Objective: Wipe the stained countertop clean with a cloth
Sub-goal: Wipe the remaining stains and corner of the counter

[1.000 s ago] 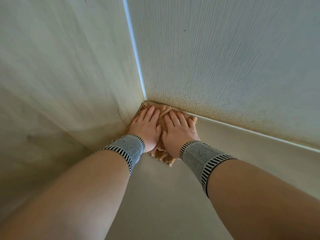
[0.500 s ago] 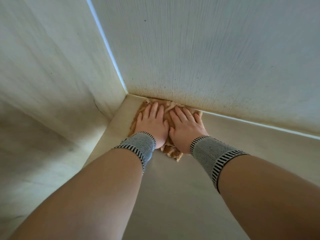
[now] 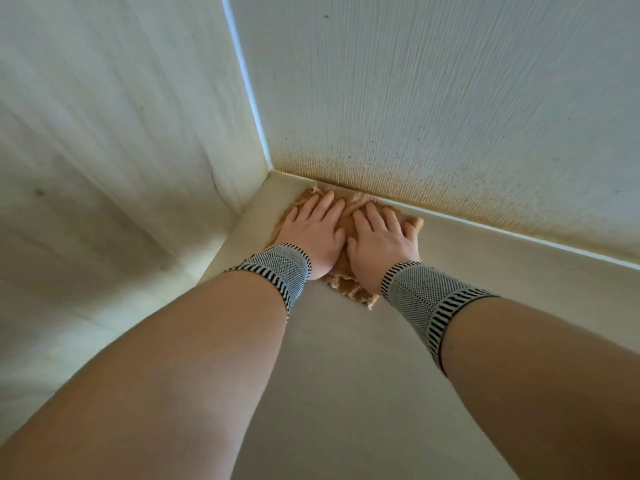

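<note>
A tan, fuzzy cloth (image 3: pixel 353 292) lies flat on the pale countertop (image 3: pixel 346 375), pushed close to the far corner where two walls meet. My left hand (image 3: pixel 313 233) and my right hand (image 3: pixel 381 242) press down on it side by side, palms flat and fingers straight, pointing at the back wall. Both wrists wear striped grey bands. Most of the cloth is hidden under the hands; its edges show near the fingertips and behind the wrists.
The back wall (image 3: pixel 450 116) carries an orange-brown speckled stain band (image 3: pixel 433 195) just above the countertop seam. A side wall (image 3: pixel 121 133) closes the left. A strip of bare countertop (image 3: pixel 256 206) lies between the cloth and the side wall.
The cloth and both hands slid right, out of the corner, away from the side wall. Between half a second ago and now they stay about where they were.
</note>
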`<action>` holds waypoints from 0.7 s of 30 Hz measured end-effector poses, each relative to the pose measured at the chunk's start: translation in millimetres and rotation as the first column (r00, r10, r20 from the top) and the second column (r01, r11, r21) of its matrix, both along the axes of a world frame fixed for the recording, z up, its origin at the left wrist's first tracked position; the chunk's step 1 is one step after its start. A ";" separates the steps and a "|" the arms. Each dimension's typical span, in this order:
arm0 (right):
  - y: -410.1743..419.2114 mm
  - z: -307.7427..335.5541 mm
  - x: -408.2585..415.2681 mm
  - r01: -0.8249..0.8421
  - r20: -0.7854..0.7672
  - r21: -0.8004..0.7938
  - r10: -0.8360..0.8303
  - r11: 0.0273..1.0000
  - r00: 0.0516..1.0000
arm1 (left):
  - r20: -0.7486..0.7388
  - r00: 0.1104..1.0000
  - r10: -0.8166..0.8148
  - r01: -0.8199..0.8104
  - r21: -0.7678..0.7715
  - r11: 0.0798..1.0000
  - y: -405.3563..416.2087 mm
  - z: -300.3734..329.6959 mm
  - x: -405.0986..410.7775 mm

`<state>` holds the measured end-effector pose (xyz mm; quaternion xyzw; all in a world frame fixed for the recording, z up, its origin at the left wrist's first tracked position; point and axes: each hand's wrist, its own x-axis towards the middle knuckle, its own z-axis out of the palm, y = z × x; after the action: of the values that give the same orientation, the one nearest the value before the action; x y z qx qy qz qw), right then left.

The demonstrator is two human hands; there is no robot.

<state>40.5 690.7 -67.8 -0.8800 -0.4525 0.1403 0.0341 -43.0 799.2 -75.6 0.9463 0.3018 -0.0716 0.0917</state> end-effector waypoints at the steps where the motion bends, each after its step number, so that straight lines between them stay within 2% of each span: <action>1: 13.9 -0.4 -5.8 -0.020 0.001 0.007 0.020 1.000 1.000 | 0.005 1.000 0.020 -0.020 0.005 1.000 13.3 -0.6 -6.3; 4: 56.5 -3.6 -21.7 -0.079 0.009 0.033 0.079 0.996 0.997 | 0.005 0.997 0.073 -0.073 0.057 0.996 57.8 -6.3 -22.7; 8: 82.3 -11.1 -27.0 -0.108 0.031 0.040 0.107 0.993 0.994 | -0.007 0.999 0.046 -0.046 0.093 0.995 81.2 -15.2 -27.8; 13: 68.7 -10.6 -39.7 -0.110 0.022 0.020 0.110 0.994 0.994 | 0.026 0.995 0.100 -0.102 0.085 0.991 62.3 -10.5 -44.5; 21: 28.8 -6.7 -106.3 -0.178 -0.012 -0.038 0.178 0.983 0.984 | -0.007 0.988 0.152 -0.152 0.053 0.987 16.1 -5.2 -119.4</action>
<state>-65.8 719.5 -74.5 -0.8361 -0.5262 0.1551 0.0060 -162.4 815.3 -80.8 0.9222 0.3753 -0.0616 0.0707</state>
